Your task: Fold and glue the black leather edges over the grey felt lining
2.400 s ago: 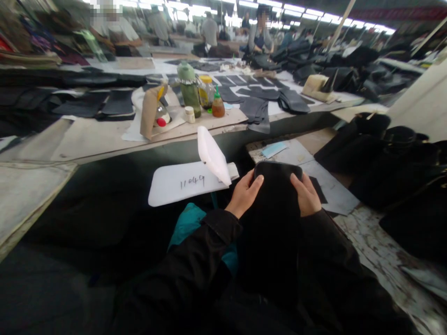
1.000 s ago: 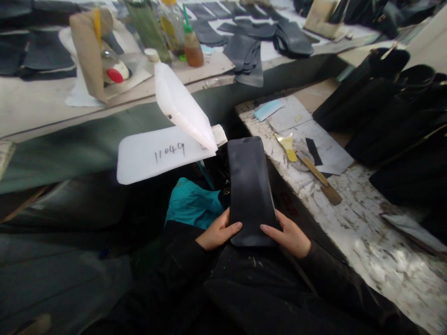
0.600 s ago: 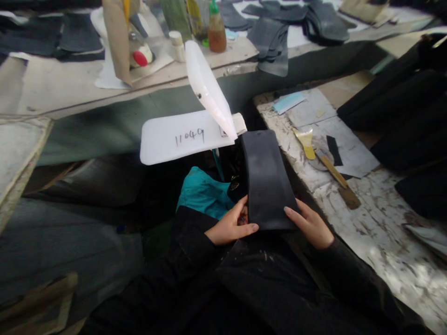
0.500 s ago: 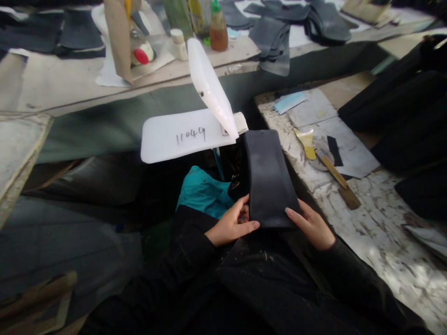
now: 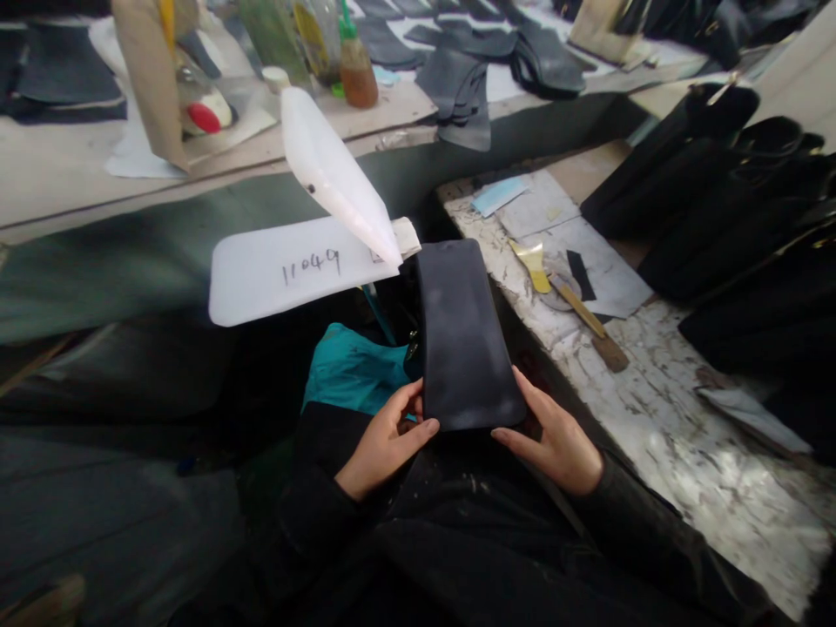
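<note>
A smooth black leather-like panel (image 5: 462, 335) with rounded corners lies lengthwise before me, over my lap. My left hand (image 5: 392, 440) grips its lower left corner, thumb along the near edge and fingers partly hidden beneath. At the lower right corner, my right hand (image 5: 555, 440) holds it between the thumb at the bottom edge and fingers along the right side. Just left of the panel's far end is a white plastic template (image 5: 287, 270) with "11049" written on it. A second white piece (image 5: 340, 174) slants up from its right end.
On the right, a stained bench (image 5: 646, 401) carries a yellow scraper (image 5: 534, 266), a wooden-handled spatula (image 5: 591, 322) and a blue mask (image 5: 500, 196). Several black bags (image 5: 679, 165) stand beyond. A green-capped bottle (image 5: 358, 74) and dark cut pieces (image 5: 457, 91) sit on the back table.
The view has turned right, so the surroundings sit further left. My right thumb has moved from the panel's face to its near edge. Both hands still hold the panel.
</note>
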### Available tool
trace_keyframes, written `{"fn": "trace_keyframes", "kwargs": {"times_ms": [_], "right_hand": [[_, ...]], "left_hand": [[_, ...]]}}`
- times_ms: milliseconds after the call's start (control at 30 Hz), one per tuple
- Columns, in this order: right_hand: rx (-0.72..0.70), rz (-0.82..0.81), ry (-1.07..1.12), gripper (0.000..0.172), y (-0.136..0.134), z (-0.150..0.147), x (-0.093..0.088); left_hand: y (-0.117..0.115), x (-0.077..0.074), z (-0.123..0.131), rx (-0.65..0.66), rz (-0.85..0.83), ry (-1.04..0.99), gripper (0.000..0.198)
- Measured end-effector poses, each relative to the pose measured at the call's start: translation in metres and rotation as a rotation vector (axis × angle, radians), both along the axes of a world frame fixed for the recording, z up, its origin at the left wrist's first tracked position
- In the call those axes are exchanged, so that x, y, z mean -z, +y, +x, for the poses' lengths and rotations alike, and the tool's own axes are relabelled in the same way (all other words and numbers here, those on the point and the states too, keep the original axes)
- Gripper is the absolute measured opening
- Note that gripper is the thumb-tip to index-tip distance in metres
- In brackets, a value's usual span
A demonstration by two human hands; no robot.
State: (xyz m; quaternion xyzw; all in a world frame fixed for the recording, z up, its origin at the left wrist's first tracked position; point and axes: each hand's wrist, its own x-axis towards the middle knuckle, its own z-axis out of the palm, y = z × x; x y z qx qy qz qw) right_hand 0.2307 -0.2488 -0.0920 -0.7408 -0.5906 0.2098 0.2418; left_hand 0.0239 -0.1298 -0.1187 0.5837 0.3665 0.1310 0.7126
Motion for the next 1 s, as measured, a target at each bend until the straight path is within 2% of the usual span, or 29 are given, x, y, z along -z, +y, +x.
{"fn": "trace_keyframes", "kwargs": {"times_ms": [200,367,500,600,700,800,867,1000], "right_hand": [[-0.024,0.035,-0.015,0.071,-0.002,0.006,-0.005],[-0.031,0.015,0.023,0.06,-0.007,0.008,-0.01],[-0.063,-0.015,0.062,0.044,-0.011,0.014,-0.013],[-0.064,0.002,0.014,0.036,-0.009,0.021,-0.018],[0.002,0.089,-0.034,0.038,-0.004,0.025,-0.024],[0.044,0.191,-0.005,0.054,0.001,0.025,-0.03],[-0.044,0.21,-0.082,0.056,0.005,0.026,-0.037],[-0.272,0.285,-0.399,0.04,0.018,0.029,-0.056]], "left_hand": [[-0.002,-0.012,0.0,0.026,0.253,-0.012,0.055],[-0.001,-0.022,0.002,0.068,0.352,-0.048,0.062],[0.001,-0.027,0.004,0.06,0.415,-0.04,0.058],[0.0,-0.033,0.007,0.059,0.414,-0.029,0.054],[-0.001,-0.041,0.013,0.014,0.385,-0.022,0.048],[-0.002,-0.047,0.017,-0.074,0.334,-0.025,0.047],[-0.002,-0.05,0.019,-0.127,0.307,-0.028,0.054],[-0.002,-0.052,0.02,-0.124,0.352,-0.065,0.061]]}}
